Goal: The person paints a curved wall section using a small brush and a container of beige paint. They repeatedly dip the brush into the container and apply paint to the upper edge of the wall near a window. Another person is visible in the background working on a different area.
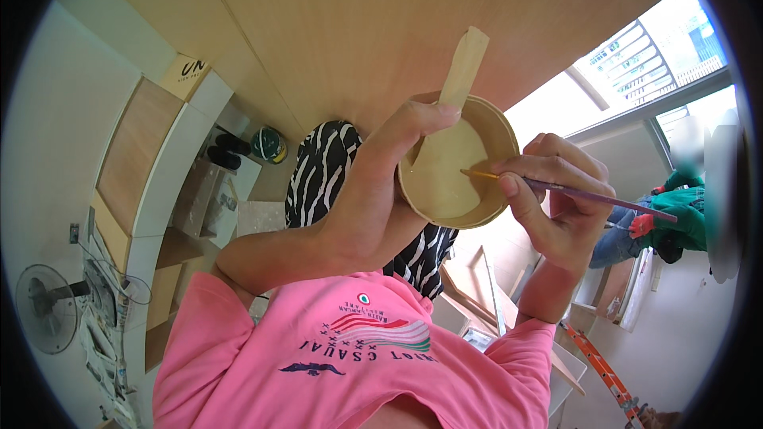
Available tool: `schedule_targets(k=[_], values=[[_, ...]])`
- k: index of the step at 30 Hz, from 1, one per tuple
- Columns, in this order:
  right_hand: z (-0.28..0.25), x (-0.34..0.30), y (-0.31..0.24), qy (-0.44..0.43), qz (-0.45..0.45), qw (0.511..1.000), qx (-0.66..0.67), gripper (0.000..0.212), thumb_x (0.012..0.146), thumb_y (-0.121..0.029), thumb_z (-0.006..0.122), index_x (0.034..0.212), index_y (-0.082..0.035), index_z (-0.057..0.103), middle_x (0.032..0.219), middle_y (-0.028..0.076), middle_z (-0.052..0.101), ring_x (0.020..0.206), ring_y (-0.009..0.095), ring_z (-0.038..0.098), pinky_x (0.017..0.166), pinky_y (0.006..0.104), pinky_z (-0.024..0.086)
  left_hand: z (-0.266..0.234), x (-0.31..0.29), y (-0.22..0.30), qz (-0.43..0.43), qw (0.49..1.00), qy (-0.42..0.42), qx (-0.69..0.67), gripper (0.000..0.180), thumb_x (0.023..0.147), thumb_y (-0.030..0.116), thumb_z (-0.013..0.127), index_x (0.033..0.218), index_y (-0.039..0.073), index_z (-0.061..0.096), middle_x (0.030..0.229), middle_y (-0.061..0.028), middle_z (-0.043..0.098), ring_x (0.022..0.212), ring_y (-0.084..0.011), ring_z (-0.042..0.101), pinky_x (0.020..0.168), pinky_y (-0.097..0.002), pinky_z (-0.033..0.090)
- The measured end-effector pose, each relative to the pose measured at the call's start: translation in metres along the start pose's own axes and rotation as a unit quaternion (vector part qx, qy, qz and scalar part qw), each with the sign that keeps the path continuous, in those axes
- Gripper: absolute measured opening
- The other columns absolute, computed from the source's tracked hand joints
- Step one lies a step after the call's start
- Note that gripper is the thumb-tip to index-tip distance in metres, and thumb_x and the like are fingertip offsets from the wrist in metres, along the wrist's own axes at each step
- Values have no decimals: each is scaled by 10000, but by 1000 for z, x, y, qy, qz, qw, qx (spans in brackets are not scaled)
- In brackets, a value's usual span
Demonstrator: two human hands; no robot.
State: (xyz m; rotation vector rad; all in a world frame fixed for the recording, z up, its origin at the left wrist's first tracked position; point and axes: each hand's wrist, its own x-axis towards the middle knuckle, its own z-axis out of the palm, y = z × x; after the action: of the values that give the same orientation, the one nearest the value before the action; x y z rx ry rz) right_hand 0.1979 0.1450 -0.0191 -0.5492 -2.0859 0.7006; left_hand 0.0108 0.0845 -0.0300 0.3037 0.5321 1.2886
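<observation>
Fingers of the left hand [373,199] wrap the tan paper cup [458,163] of pale liquid with its wooden stir stick [463,71], the right hand [556,206] pinching a thin paintbrush [556,187] at its rim; tilted, it could spill.

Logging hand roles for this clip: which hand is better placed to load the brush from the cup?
Right. The right hand pinches the thin brush, its tip already inside the paper cup. The left hand is wrapped around the cup, thumb by the flat wooden stick, so it probably just steadies.
</observation>
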Motion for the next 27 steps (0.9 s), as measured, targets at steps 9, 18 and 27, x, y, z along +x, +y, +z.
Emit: schedule_targets(k=[9,18,27], values=[[1,0,0,-9,9,1000,-6,120,749,-19,769,867,-22,756,577,5,522,475,56,446,429,227,285,-1,-1,0,4,1000,8,9,413,903,303,608,1230,75,500,1081,-55,563,1020,-146,577,881,-337,489],[6,-5,14,55,42,983,170,77,806,-8,748,872,30,733,712,90,656,590,116,571,510,248,404,-7,3,-4,5,1000,-1,-27,317,915,296,604,1147,89,544,1051,-37,587,997,-138,586,855,-330,488],[-43,26,22,195,-96,888,406,145,924,-51,601,946,82,654,750,182,666,719,255,654,685,381,529,-19,14,-7,-24,1000,-5,-13,473,937,362,491,1235,-2,543,1265,-185,571,1197,-359,543,1015,-530,448]])
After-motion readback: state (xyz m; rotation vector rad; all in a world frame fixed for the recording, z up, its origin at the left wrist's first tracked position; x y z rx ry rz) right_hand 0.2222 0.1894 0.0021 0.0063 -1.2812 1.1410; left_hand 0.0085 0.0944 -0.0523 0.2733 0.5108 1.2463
